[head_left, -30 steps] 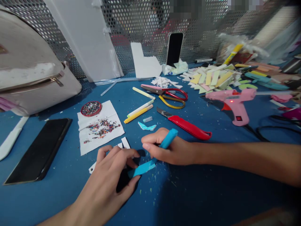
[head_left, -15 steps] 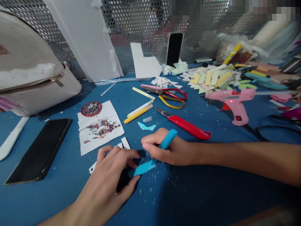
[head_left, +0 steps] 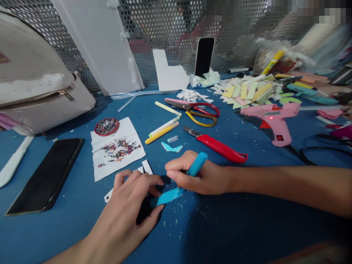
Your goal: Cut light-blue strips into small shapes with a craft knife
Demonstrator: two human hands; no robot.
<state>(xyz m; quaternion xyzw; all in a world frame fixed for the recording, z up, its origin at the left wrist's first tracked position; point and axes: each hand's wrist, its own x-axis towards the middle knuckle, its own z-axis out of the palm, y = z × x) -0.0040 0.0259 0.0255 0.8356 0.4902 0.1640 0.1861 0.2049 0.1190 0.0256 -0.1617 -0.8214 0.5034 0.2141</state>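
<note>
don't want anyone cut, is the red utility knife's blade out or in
Out. The red utility knife lies beyond the right hand with its metal blade showing past the handle.

The only view comes from one camera, which is worn on the head of the person. It looks forward and down, from above the near side of the blue table (head_left: 220,220). The left hand (head_left: 130,198) and the right hand (head_left: 202,179) are quite close to it, in the near middle, and the right forearm (head_left: 288,185) enters from the right. The view is wide: it reaches from the pale backpack (head_left: 41,84), cut by the left edge, past the pink glue gun (head_left: 282,126) at right, and far until the perforated metal screen (head_left: 165,33).
</note>
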